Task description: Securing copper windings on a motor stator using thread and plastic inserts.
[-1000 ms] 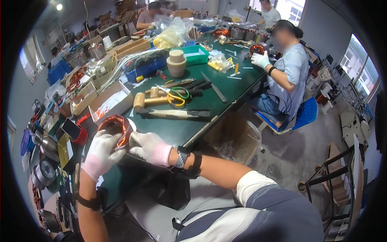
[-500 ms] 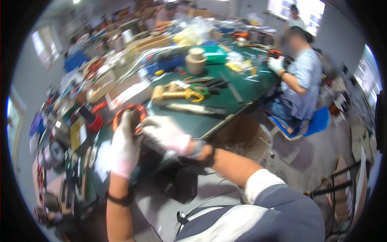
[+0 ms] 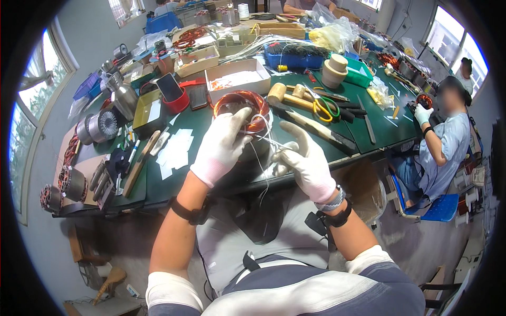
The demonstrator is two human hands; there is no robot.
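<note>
My left hand (image 3: pixel 222 143), in a white glove with a pink cuff, is closed on the near side of a copper-wound motor stator (image 3: pixel 257 101) at the table's front part. White cord (image 3: pixel 269 120) loops over the stator's right side, and a loose end hangs down past the table edge. To the right, my gloved right hand (image 3: pixel 304 160) pinches the cord with thumb and fingers. A short length of it runs between the two hands. The left fingertips and the stator's near side partly hide each other.
Beyond the hands lie a wooden mallet (image 3: pixel 276 94), yellow-handled scissors (image 3: pixel 320 110) and a brush-like tool (image 3: pixel 316 126). An open white box (image 3: pixel 238 79) stands behind the stator. White paper slips (image 3: pixel 178 150) lie left. A seated co-worker (image 3: pixel 445 137) holds another winding at right.
The view has turned and steadied. My right hand, earlier close against the stator, is now apart from it to the right, with cord stretched between. The left hand still holds the stator.
</note>
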